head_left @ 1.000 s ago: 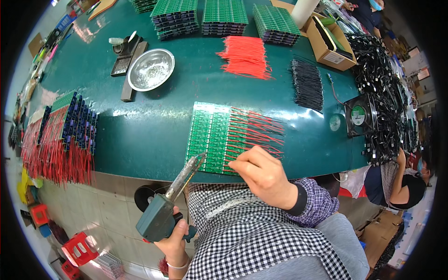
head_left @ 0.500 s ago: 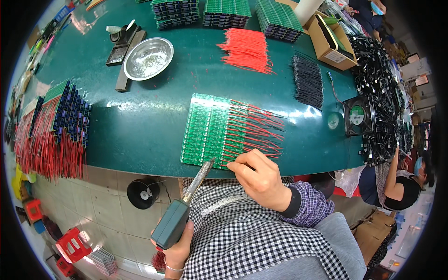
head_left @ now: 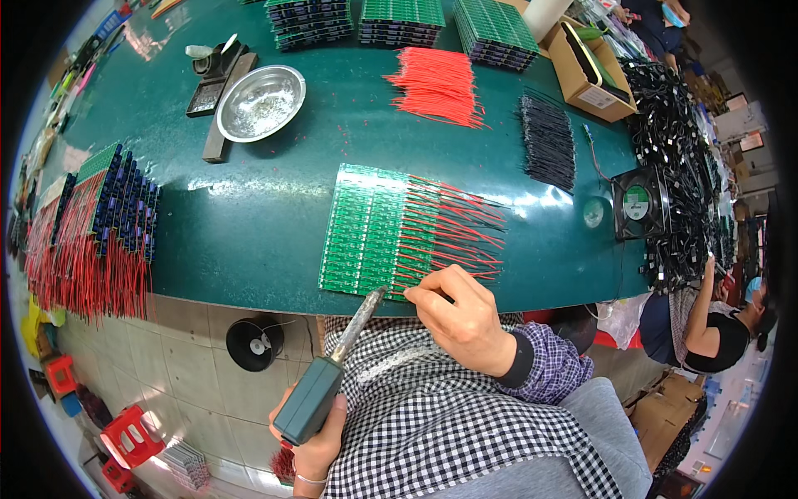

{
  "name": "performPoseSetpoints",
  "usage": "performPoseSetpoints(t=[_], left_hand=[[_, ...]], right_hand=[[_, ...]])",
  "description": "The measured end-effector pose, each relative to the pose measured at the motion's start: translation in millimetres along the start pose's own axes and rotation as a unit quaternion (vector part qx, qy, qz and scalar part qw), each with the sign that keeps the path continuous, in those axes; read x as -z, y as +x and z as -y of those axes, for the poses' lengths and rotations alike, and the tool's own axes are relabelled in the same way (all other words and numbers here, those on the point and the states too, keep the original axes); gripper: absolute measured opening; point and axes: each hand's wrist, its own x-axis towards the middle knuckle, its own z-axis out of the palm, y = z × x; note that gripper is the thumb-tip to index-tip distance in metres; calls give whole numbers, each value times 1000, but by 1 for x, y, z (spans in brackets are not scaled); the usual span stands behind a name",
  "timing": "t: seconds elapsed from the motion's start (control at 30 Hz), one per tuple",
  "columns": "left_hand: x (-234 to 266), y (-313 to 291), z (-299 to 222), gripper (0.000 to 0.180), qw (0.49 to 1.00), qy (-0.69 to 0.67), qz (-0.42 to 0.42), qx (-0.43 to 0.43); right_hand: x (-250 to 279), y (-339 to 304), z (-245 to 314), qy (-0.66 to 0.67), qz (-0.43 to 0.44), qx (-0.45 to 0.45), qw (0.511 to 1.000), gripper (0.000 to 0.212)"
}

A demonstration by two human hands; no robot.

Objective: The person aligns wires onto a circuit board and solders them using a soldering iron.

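A green circuit board panel (head_left: 357, 224) lies near the table's front edge, with red and black wires (head_left: 461, 220) fanning out from its right side. My left hand (head_left: 322, 441) is closed around the dark grey-green handle of a soldering iron (head_left: 359, 323). The iron's tip rests at the panel's near edge, close to my right fingertips. My right hand (head_left: 461, 320) is closed in a pinch at the panel's near right corner, on the end of a thin red wire; the fingers partly hide it.
Loose red wires (head_left: 436, 87) and black wires (head_left: 549, 141) lie beyond the panel. A metal bowl (head_left: 262, 104) stands back left, and stacked wired boards (head_left: 100, 224) at left. A fan (head_left: 638, 204) and black cables (head_left: 677, 166) fill the right side; a co-worker (head_left: 715, 333) sits there.
The soldering iron's tip has shifted slightly right and nearer, toward my right fingertips. My right hand keeps its pinch in nearly the same place.
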Motion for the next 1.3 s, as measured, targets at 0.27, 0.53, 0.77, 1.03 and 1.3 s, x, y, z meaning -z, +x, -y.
performPoseSetpoints(t=[0.27,0.53,0.77,1.03,1.3], left_hand=[[0,1,-2,25,1000,4,-1,-9],[-1,4,-6,24,1000,13,9,-12],[1,4,-5,21,999,31,24,-18],[2,-6,10,21,1000,-22,-5,21],[-3,-6,2,25,998,-31,-38,26]], right_hand=[[-1,-2,-1,3,-1,-5,1000,26],[-1,-2,0,-3,2,-6,1000,27],[-1,-2,-1,-2,-3,0,1000,31],[-2,-3,-1,-5,-7,-1,1000,30],[4,-5,1,-15,8,-9,1000,28]])
